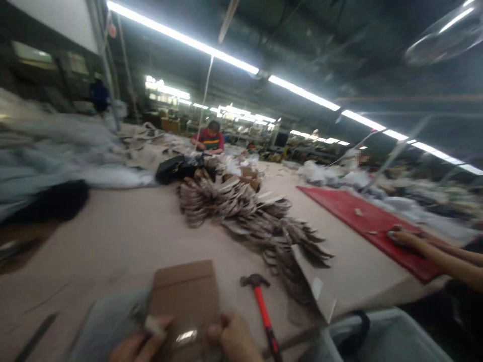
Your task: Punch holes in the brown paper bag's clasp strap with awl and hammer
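Observation:
A brown cardboard box (184,286) is at the near edge of the table, with a shiny strip across its lower part that looks like clear tape or plastic. My right hand (236,336) is closed on the box's right edge, thumb and fingers pressed together. At the lower left, my left hand (141,344) has its fingers bent against the box's left edge. Something whitish is at its fingertips, too blurred to name. A claw hammer (263,307) with a red and black handle lies just right of my right hand.
Stacks of brownish strap-like pieces (237,206) spread across the middle of the table (124,226). Another person's arms (433,251) reach over a red board (347,216) at the right. A grey bin (392,332) stands below the table edge. One person (211,138) sits farther back.

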Motion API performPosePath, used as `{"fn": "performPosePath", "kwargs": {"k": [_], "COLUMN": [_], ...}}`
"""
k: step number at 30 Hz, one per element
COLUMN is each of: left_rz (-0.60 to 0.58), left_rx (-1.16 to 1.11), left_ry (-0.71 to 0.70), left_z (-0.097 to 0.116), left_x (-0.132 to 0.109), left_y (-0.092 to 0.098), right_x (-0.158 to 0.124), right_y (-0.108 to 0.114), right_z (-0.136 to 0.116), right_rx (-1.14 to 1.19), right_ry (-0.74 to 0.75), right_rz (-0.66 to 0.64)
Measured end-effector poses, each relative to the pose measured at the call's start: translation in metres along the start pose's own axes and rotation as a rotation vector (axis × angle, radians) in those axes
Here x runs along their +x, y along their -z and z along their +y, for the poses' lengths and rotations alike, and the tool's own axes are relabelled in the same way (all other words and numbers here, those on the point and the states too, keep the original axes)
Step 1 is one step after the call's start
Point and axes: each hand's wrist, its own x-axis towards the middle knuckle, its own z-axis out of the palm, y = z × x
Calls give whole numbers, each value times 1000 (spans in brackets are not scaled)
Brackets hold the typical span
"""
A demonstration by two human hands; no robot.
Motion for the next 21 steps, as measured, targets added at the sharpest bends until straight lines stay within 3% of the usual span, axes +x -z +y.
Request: {"fn": "performPosePath", "kwargs": {"k": [4, 5, 8, 13, 21], "left_rz": [-138, -222, -264, -291, -368], "left_rx": [67, -37, -186, -189, -205], "left_ry": [88, 39, -8, -36, -16], "left_z": [-63, -80, -111, -112, -103], "left_x": [14, 17, 24, 25, 27], "left_y": [4, 7, 9, -1, -16], "right_x": [4, 8, 19, 12, -4], "right_y": [-54, -61, -69, -73, -83], "right_z": [12, 18, 35, 41, 49], "right_rx": [59, 60, 50, 19, -18], "right_ry": [-99, -98, -72, -8, 136], "right_rz": [-146, -140, -98, 10, 68]}}
